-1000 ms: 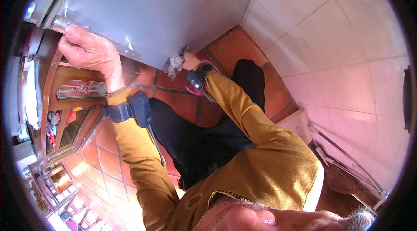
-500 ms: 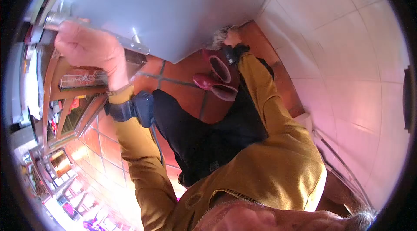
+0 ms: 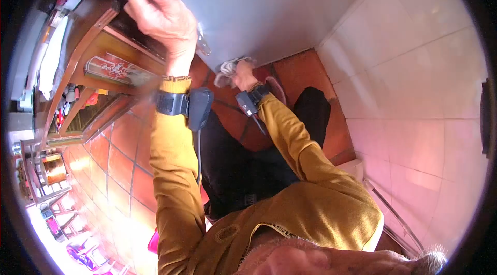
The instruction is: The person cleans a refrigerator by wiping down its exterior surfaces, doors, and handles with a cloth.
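My left hand (image 3: 163,19) is closed round a metal bar handle (image 3: 204,42) on a large smooth grey panel (image 3: 259,6), at the upper left. Its fingers are curled, and the bar shows above and below them. Lower down and to the right, my right hand (image 3: 244,75) grips a crumpled greyish cloth (image 3: 226,70). The cloth lies against the panel's bottom edge, just above the red tiled floor (image 3: 295,76). Behind my right wrist a pink-red boot (image 3: 275,88) is partly hidden.
A white tiled wall (image 3: 398,88) rises on the right. At the left stands a wooden cabinet (image 3: 85,32) with a patterned panel and small items inside. My knees in dark trousers (image 3: 313,112) are below the panel. Pipes (image 3: 396,215) run at the lower right.
My right hand with the cloth has slid left along the panel's bottom edge, away from the wall, covering most of the boots. The whole view has shifted; my left hand stays on the handle.
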`<state>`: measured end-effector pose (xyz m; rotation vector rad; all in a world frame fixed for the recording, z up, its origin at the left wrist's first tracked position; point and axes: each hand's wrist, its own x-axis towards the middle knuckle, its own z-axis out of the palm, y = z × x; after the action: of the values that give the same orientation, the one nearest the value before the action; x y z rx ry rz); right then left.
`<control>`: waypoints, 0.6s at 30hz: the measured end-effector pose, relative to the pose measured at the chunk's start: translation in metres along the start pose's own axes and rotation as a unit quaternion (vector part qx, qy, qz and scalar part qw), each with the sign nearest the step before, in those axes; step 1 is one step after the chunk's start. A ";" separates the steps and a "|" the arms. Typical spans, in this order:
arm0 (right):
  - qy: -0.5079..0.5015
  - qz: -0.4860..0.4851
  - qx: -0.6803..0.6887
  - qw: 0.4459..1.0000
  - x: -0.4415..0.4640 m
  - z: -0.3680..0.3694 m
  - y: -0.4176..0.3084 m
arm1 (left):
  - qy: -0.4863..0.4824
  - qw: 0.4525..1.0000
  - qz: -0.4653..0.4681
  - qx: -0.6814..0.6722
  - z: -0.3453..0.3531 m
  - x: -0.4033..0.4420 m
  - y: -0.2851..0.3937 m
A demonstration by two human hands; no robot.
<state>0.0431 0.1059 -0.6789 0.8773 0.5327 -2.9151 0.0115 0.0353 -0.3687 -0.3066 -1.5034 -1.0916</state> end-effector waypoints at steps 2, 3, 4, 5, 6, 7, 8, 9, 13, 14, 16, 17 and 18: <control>0.056 -0.005 -0.017 0.998 -0.028 0.034 -0.008 | 0.017 0.998 0.054 0.008 0.002 0.003 -0.001; 0.051 -0.009 -0.023 0.998 -0.032 0.044 -0.015 | 0.017 0.999 0.052 0.000 0.001 0.003 0.001; -0.030 -0.002 -0.066 0.997 -0.038 0.049 -0.027 | 0.017 0.999 0.047 -0.011 0.002 0.002 0.003; -0.066 0.001 -0.088 0.994 -0.046 0.052 -0.035 | 0.021 0.999 0.043 -0.015 0.002 0.001 0.005; -0.103 0.003 -0.111 0.989 -0.059 0.060 -0.045 | 0.013 0.999 0.048 -0.017 0.001 0.001 0.006; -0.111 -0.020 -0.094 0.989 -0.092 0.090 -0.058 | 0.007 0.998 0.055 -0.018 0.000 0.003 0.006; -0.121 -0.042 -0.077 0.989 -0.115 0.113 -0.068 | 0.011 0.998 0.054 -0.021 -0.001 0.004 0.006; -0.122 -0.045 -0.078 0.988 -0.123 0.125 -0.074 | -0.008 0.999 0.038 -0.022 -0.002 0.003 0.005; -0.140 -0.185 -0.223 0.947 -0.153 0.144 -0.093 | -0.023 0.998 -0.005 -0.054 -0.003 0.003 0.014; -0.110 -0.256 -0.320 0.905 -0.160 0.142 -0.095 | -0.018 0.998 -0.006 -0.055 -0.003 0.004 0.013; -0.160 -0.343 -0.325 0.867 -0.184 0.159 -0.115 | -0.012 0.999 0.035 -0.017 -0.003 0.002 0.010; -0.177 -0.431 -0.337 0.818 -0.189 0.172 -0.127 | -0.013 0.999 0.030 -0.018 -0.003 0.000 0.009; -0.203 -0.503 -0.385 0.746 -0.195 0.187 -0.140 | -0.011 0.999 0.032 -0.014 -0.003 0.000 0.009</control>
<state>0.0871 0.1645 -0.3836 -0.3021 2.5003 -2.8119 0.0202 0.0377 -0.3650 -0.3851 -1.4882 -1.0624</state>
